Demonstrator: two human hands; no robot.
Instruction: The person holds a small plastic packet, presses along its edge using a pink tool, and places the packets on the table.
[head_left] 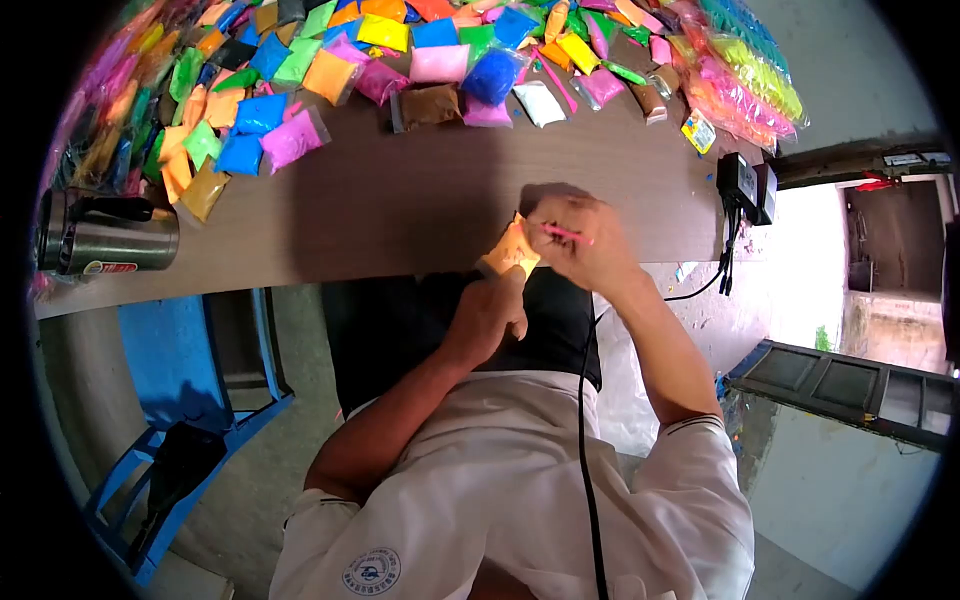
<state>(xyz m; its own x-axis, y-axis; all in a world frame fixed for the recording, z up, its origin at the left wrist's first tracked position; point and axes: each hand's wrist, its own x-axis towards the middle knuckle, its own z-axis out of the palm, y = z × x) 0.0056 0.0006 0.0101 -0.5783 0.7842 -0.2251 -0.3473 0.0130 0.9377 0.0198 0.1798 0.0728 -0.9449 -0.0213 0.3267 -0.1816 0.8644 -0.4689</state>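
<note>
My left hand [490, 315] is closed on the lower end of a light orange packet of modelling clay [512, 250], thumb on its face. The packet is held tilted at the table's front edge, above my lap. Close to its upper right side, my right hand [585, 245] is closed with a slim pink stick [567, 234] in its fingers. Whether the right fingertips also grip the packet's corner, I cannot tell.
Many coloured clay packets [438, 64] lie heaped along the back of the table [390, 200]. At the left edge is a steel mug [125, 235]; black power adapters [738, 182] sit at the right. Below left stands a blue chair [165, 350]. A black cable [587, 450] crosses my shirt.
</note>
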